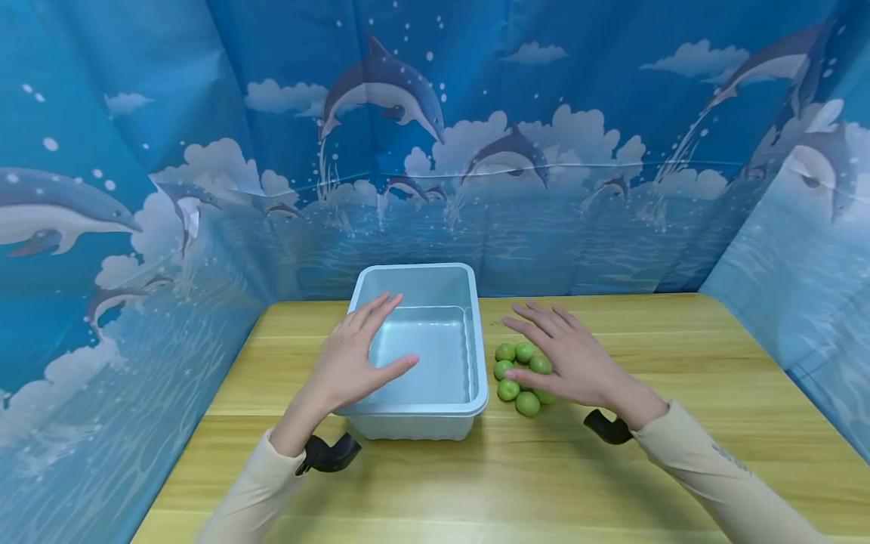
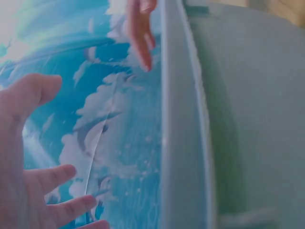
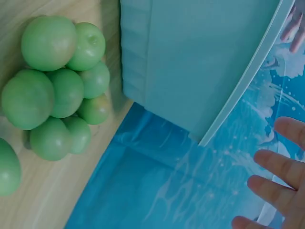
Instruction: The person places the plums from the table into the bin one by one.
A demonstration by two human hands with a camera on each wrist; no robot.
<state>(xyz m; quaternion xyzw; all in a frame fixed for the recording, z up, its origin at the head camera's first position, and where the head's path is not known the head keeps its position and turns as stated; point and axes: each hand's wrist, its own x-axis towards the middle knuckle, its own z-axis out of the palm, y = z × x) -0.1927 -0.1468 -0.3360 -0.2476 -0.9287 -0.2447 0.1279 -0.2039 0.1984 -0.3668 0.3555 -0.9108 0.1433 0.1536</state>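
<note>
A pale blue plastic bin (image 1: 423,409) stands on the table, with nothing seen inside it. Over its left rim hovers my left hand (image 1: 355,355), fingers spread and holding nothing. Just right of the bin lies a cluster of small round green fruits (image 1: 527,403), shown close up in the right wrist view as smooth green fruits (image 3: 66,93). My right hand (image 1: 574,359) is above that cluster, its fingers extended and holding nothing; it hides part of the fruits. In the left wrist view the left hand (image 2: 33,157) has thumb and fingers apart beside the bin wall.
The wooden table (image 1: 652,483) ends at a blue curtain (image 1: 516,249) printed with dolphins and clouds, which hangs behind it and along both sides. A black strap mount sits on each wrist, below the cream sleeves (image 1: 720,468).
</note>
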